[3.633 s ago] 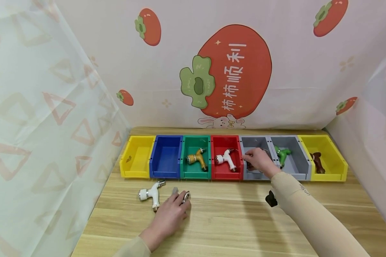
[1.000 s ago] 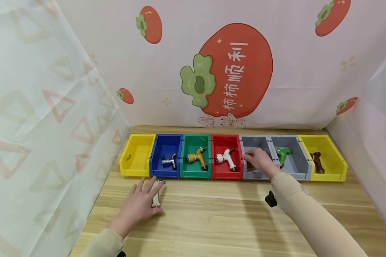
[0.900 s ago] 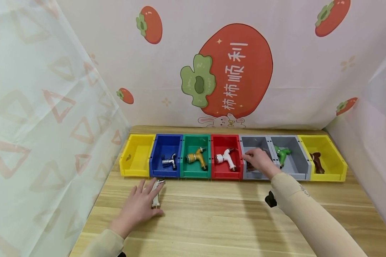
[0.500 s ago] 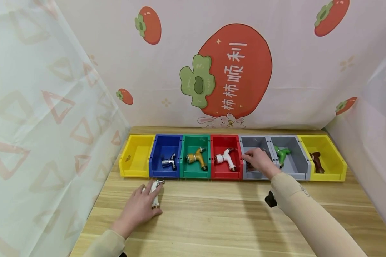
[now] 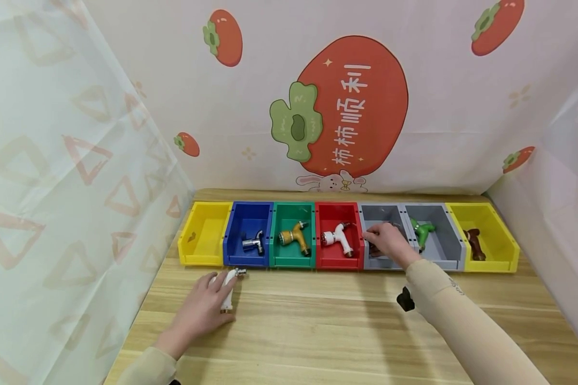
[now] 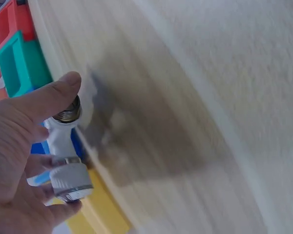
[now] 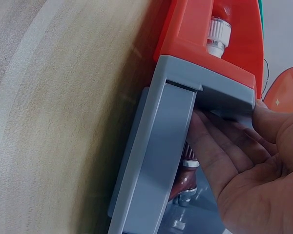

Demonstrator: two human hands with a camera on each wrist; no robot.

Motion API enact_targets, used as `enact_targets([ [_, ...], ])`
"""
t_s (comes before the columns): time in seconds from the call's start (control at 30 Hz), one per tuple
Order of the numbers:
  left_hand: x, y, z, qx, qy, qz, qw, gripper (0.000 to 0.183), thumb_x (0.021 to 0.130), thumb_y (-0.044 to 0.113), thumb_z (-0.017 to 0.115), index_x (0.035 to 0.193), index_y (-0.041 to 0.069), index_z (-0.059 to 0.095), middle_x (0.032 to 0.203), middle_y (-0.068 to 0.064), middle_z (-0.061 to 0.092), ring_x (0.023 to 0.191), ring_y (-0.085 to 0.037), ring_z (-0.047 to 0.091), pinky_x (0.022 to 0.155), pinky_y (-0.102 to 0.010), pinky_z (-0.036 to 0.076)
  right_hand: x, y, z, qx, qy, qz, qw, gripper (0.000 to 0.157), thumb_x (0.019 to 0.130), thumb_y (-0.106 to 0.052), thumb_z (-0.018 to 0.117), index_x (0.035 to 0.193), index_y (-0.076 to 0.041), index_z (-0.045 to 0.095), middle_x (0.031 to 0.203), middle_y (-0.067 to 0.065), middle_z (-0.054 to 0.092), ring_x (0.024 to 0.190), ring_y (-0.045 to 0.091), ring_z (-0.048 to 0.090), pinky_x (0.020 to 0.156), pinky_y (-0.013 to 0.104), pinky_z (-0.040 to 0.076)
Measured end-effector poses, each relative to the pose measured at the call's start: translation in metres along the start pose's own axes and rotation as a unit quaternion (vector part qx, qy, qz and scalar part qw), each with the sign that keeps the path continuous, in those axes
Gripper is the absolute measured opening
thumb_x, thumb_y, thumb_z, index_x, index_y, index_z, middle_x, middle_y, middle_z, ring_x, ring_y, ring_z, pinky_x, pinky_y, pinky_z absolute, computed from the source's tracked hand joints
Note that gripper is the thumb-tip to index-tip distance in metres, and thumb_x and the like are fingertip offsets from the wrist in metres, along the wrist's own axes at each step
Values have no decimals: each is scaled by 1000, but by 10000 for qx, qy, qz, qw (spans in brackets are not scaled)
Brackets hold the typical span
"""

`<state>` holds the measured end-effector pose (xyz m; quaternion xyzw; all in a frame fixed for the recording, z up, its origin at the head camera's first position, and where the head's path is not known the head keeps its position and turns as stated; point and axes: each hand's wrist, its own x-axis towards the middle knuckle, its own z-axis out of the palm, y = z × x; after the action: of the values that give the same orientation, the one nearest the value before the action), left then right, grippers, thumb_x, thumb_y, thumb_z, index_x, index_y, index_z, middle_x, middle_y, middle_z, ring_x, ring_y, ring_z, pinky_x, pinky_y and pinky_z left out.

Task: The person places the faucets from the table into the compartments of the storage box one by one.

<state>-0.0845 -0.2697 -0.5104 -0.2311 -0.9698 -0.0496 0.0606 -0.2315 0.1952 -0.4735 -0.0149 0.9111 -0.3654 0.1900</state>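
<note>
My left hand (image 5: 202, 307) holds a white faucet (image 5: 228, 300) in front of the yellow and blue bins. In the left wrist view the thumb lies by the faucet's threaded end and the fingers curl behind its body and ribbed white knob (image 6: 71, 181). My right hand (image 5: 390, 240) is at the left grey bin (image 5: 380, 212). Its fingers reach inside, and its thumb sits at the rim beside the red bin (image 7: 210, 68), pinching the wall. A dark red-brown faucet (image 7: 185, 178) lies in that grey bin, mostly hidden by the hand in the head view.
A row of bins lines the back of the wooden table (image 5: 308, 331). A chrome faucet (image 5: 254, 243) lies in the blue bin, a yellow faucet (image 5: 296, 236) in the green, a white faucet (image 5: 338, 238) in the red. Farther right are a green faucet (image 5: 423, 230) and a brown faucet (image 5: 475, 245).
The chrome faucet, under my left hand at first, now lies in the blue bin. My left hand moved left to the white faucet and closed around it. The right hand stayed put.
</note>
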Motion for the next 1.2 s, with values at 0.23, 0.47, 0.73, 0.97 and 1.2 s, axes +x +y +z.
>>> enact_targets([
  [0.23, 11, -24, -24, 388, 882, 522, 9940, 92, 56, 32, 101, 136, 4, 65, 138, -26, 60, 117, -51, 57, 97, -63, 51, 0, 0, -1, 108, -14, 9, 9999, 36, 108, -24, 54, 128, 3, 67, 110, 16, 68, 82, 19, 70, 79, 40, 61],
  [0.47, 33, -60, -46, 663, 1081, 615, 9900, 92, 58, 29, 101, 137, 0, 63, 137, -30, 59, 118, -54, 55, 100, -65, 48, -1, 0, -2, 70, -3, 15, 10000, 36, 108, -25, 55, 128, 3, 67, 111, 17, 68, 84, 20, 70, 79, 41, 61],
  [0.73, 60, -98, -59, 669, 207, 229, 9973, 92, 71, 31, 95, 148, 4, 53, 147, -29, 51, 130, -54, 46, 110, -65, 39, -1, 0, 0, 139, -33, 0, 9999, 34, 108, -24, 54, 124, 3, 68, 102, 14, 68, 85, 24, 69, 77, 41, 61],
  [0.97, 80, -116, -59, 644, 31, 254, 9976, 96, 71, 31, 95, 151, 6, 50, 147, -28, 52, 130, -54, 46, 111, -65, 38, 0, 0, 0, 184, -9, 49, 9998, 35, 108, -24, 54, 126, 3, 67, 104, 14, 68, 85, 23, 69, 77, 41, 62],
  [1.2, 95, -122, -49, 444, -587, 80, 9973, 96, 77, 30, 92, 156, 10, 43, 151, -30, 47, 134, -55, 41, 114, -66, 33, 1, 1, 0, 74, 35, 43, 10000, 37, 108, -25, 54, 129, 2, 67, 112, 16, 68, 86, 21, 69, 78, 39, 61],
])
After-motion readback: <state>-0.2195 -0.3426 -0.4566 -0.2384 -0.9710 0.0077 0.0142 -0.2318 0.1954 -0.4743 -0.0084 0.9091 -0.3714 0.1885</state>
